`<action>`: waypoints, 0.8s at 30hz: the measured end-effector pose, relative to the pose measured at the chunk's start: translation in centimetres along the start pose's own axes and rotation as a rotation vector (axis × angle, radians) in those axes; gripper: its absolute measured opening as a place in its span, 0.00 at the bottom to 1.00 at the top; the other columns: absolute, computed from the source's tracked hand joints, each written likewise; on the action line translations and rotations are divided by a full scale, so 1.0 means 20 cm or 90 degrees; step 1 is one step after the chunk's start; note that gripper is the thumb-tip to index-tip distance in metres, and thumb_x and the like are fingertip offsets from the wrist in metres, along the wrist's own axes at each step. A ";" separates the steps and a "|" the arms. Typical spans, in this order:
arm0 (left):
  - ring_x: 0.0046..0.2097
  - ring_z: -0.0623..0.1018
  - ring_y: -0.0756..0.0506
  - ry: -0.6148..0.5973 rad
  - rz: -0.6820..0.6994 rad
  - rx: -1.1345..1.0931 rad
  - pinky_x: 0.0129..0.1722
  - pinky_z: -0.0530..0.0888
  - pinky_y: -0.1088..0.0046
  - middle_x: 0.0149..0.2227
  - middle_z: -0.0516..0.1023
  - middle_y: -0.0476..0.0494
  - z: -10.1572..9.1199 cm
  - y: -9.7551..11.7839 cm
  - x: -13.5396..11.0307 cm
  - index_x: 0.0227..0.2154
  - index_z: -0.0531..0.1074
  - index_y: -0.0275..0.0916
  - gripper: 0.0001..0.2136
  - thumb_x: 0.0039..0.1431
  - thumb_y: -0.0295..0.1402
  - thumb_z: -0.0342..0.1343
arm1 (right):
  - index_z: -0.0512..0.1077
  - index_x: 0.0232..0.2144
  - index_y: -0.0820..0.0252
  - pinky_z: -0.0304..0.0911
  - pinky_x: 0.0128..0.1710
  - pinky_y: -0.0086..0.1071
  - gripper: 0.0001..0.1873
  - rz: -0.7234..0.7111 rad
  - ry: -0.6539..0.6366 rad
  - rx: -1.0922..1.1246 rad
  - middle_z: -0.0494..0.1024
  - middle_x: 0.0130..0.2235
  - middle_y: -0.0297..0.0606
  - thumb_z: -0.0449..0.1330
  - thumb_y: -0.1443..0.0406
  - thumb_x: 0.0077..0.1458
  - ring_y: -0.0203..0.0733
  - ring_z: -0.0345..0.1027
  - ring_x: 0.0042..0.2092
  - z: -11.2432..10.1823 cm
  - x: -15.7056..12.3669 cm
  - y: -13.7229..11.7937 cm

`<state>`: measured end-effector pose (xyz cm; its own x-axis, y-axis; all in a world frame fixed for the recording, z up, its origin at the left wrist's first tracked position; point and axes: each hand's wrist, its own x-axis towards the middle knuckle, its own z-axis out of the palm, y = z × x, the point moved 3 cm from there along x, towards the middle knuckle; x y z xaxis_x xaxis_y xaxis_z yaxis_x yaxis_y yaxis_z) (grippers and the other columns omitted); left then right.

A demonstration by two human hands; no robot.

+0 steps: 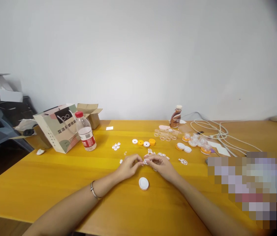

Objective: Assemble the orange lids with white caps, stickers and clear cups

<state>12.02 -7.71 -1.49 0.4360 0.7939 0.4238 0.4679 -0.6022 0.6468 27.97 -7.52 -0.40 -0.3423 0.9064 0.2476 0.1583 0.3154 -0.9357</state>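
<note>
Presently, a small white part (pixel 145 161) is held just above the table (pixel 54 183), pinched between the fingertips of the left hand (pixel 128 167) and the right hand (pixel 161 166), both closed on it. A white cap (pixel 143 183) lies just below, between the wrists. Risk noted: the part is tiny and the hold shallow. If squeezed unevenly, it could be flicked out and lost among the loose white pieces (pixel 183 161) nearby. The cap could be nudged by a forearm.

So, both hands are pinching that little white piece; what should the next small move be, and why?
Probably lower the white piece onto the white cap: left hand and right hand pinch it together at the fingertips, and the cap lies on the table close by, between the wrists.
</note>
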 end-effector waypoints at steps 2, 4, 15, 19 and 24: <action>0.30 0.70 0.52 0.011 -0.025 -0.034 0.31 0.65 0.78 0.30 0.73 0.47 0.00 -0.01 0.00 0.31 0.67 0.35 0.06 0.57 0.32 0.48 | 0.76 0.27 0.57 0.61 0.41 0.34 0.10 0.024 -0.009 0.019 0.77 0.33 0.37 0.58 0.58 0.46 0.41 0.68 0.37 0.01 0.00 0.00; 0.30 0.70 0.51 0.021 -0.044 -0.066 0.30 0.65 0.78 0.29 0.73 0.47 0.00 -0.02 0.01 0.30 0.67 0.35 0.07 0.56 0.33 0.48 | 0.76 0.28 0.57 0.61 0.39 0.33 0.10 0.043 -0.003 0.041 0.77 0.31 0.36 0.59 0.58 0.45 0.41 0.68 0.35 0.01 0.00 0.01; 0.34 0.73 0.49 0.066 0.011 -0.101 0.35 0.69 0.76 0.33 0.75 0.45 0.00 0.02 0.01 0.37 0.68 0.36 0.10 0.52 0.34 0.54 | 0.75 0.27 0.59 0.59 0.29 0.27 0.11 0.123 0.077 0.243 0.75 0.24 0.33 0.64 0.59 0.40 0.34 0.66 0.27 0.04 0.01 0.08; 0.36 0.72 0.49 0.082 0.083 -0.001 0.38 0.68 0.73 0.35 0.74 0.45 -0.02 0.07 -0.01 0.41 0.67 0.37 0.12 0.54 0.33 0.53 | 0.75 0.27 0.59 0.61 0.33 0.27 0.09 0.133 0.059 0.314 0.76 0.26 0.33 0.64 0.61 0.40 0.34 0.67 0.29 0.05 0.00 0.07; 0.37 0.72 0.48 0.102 0.132 0.087 0.41 0.68 0.71 0.35 0.75 0.45 -0.04 0.11 -0.03 0.42 0.67 0.38 0.10 0.56 0.32 0.50 | 0.76 0.28 0.59 0.63 0.36 0.25 0.08 0.151 0.042 0.375 0.78 0.29 0.34 0.64 0.63 0.42 0.32 0.69 0.31 0.05 -0.02 0.06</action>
<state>12.13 -9.42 0.13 0.4109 0.6491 0.6402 0.4849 -0.7503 0.4494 27.28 -7.72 -1.85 -0.2992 0.9541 0.0146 -0.3199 -0.0858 -0.9436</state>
